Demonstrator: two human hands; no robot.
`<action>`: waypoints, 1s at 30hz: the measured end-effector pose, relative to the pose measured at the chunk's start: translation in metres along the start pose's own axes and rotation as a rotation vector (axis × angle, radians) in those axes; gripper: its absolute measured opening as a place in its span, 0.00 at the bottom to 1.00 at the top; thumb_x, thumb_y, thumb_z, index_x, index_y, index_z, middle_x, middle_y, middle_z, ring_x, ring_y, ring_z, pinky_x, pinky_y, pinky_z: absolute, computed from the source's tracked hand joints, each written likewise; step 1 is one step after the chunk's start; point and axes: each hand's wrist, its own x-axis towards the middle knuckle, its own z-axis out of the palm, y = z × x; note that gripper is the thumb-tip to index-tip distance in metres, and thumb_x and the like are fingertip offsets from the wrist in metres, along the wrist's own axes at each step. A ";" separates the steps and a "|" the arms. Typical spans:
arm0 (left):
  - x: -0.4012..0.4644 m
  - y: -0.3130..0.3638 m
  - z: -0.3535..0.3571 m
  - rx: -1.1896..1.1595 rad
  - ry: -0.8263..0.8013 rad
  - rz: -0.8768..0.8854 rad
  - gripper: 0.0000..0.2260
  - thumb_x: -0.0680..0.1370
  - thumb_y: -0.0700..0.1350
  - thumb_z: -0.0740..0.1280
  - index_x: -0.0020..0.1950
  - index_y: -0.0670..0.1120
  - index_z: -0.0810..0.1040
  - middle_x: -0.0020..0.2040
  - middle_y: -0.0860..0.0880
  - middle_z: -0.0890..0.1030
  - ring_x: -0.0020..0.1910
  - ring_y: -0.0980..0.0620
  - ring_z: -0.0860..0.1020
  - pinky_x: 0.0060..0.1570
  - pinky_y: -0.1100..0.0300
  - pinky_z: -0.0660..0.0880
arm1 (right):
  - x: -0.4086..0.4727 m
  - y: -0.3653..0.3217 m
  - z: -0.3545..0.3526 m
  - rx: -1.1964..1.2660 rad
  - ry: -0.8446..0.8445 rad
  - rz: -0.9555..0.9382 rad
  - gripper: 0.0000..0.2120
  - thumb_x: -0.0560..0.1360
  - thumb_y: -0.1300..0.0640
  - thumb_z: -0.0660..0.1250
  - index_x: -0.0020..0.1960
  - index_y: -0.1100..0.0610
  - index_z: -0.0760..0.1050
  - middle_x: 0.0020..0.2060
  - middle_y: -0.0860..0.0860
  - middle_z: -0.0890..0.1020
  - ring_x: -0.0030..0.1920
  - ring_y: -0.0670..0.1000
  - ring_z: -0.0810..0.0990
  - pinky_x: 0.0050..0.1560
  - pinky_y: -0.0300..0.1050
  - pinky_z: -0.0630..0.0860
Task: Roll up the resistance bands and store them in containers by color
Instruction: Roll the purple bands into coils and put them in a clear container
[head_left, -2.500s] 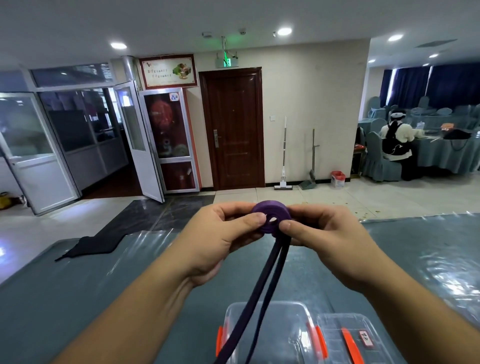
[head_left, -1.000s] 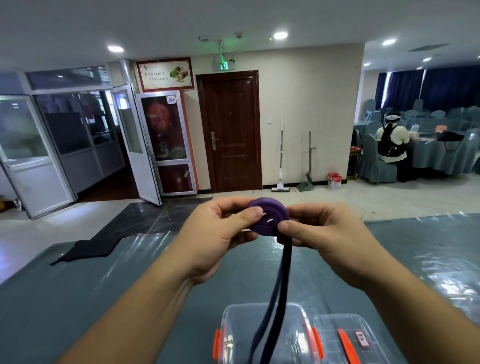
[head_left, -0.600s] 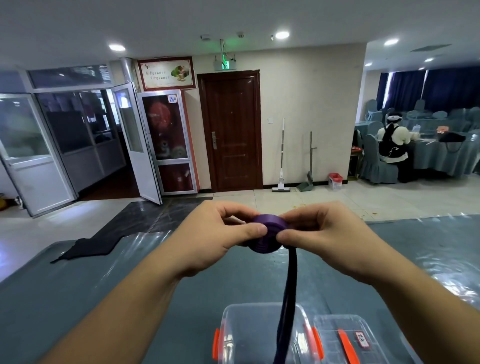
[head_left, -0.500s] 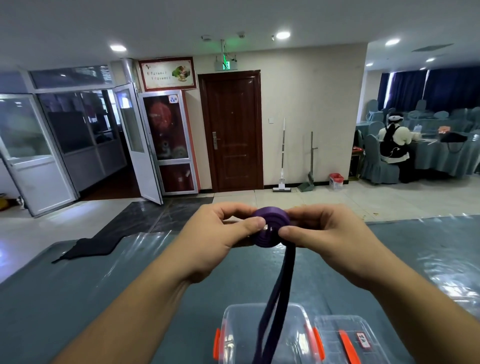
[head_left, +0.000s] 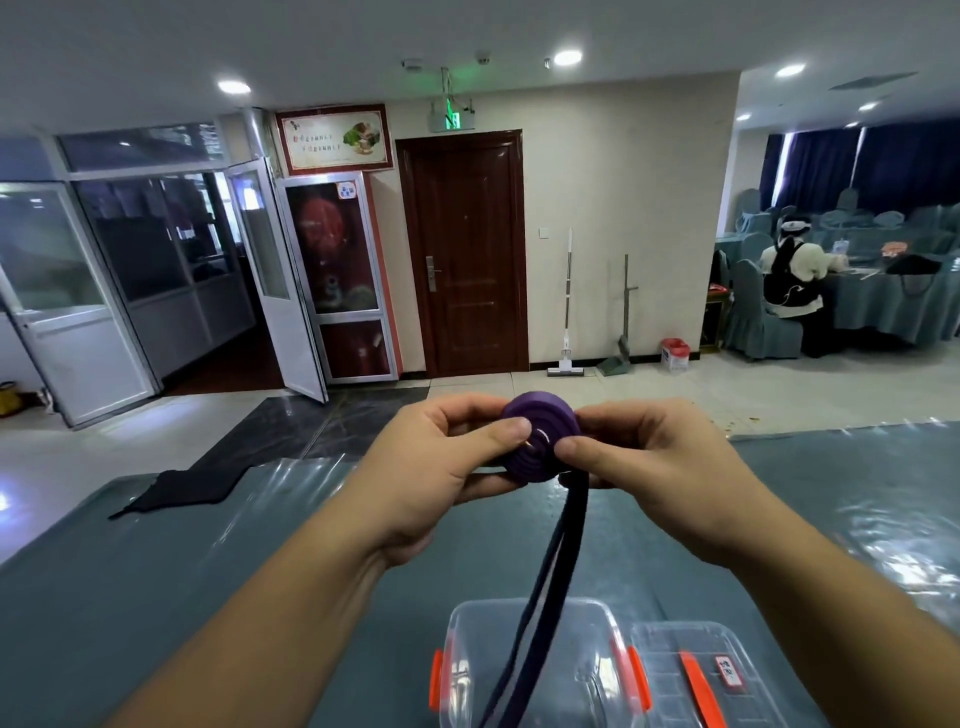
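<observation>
A purple resistance band (head_left: 540, 434) is wound into a flat coil held up in front of me, above the table. My left hand (head_left: 441, 467) pinches the coil from the left, thumb on its face. From the right, my right hand (head_left: 654, 467) pinches it with the thumb near the coil's lower edge. The unrolled part of the band (head_left: 540, 597) hangs down as two dark strands and runs out of the bottom of the view. It passes over an open clear plastic container (head_left: 530, 670) with orange latches.
A clear lid (head_left: 691, 675) with an orange strip and a small label lies right of the container. The table (head_left: 156, 597) has a teal cover under clear plastic film. A black cloth (head_left: 182, 486) lies at its far left edge. A person sits far right.
The coil has been turned between my thumbs and has grown a little. The hanging strands have swung slightly. Both hands stay in much the same place.
</observation>
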 end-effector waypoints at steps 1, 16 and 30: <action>0.000 0.000 0.000 0.006 -0.016 -0.016 0.11 0.71 0.45 0.77 0.53 0.45 0.87 0.52 0.42 0.87 0.53 0.45 0.87 0.48 0.55 0.84 | 0.000 0.000 0.000 -0.008 -0.003 0.002 0.13 0.72 0.52 0.74 0.56 0.51 0.87 0.48 0.51 0.89 0.51 0.52 0.88 0.57 0.47 0.84; 0.002 -0.001 -0.003 0.024 0.043 -0.050 0.11 0.72 0.42 0.77 0.54 0.42 0.86 0.52 0.41 0.87 0.52 0.45 0.87 0.49 0.55 0.84 | 0.009 0.005 -0.002 -0.040 -0.009 -0.029 0.11 0.76 0.58 0.75 0.57 0.48 0.86 0.50 0.48 0.89 0.53 0.50 0.88 0.58 0.41 0.82; 0.008 0.006 -0.003 -0.041 0.037 -0.013 0.15 0.69 0.44 0.77 0.54 0.42 0.85 0.53 0.40 0.87 0.51 0.44 0.87 0.47 0.54 0.85 | 0.012 -0.005 -0.010 0.024 -0.044 -0.071 0.14 0.71 0.55 0.75 0.57 0.48 0.87 0.50 0.49 0.89 0.53 0.50 0.88 0.53 0.37 0.82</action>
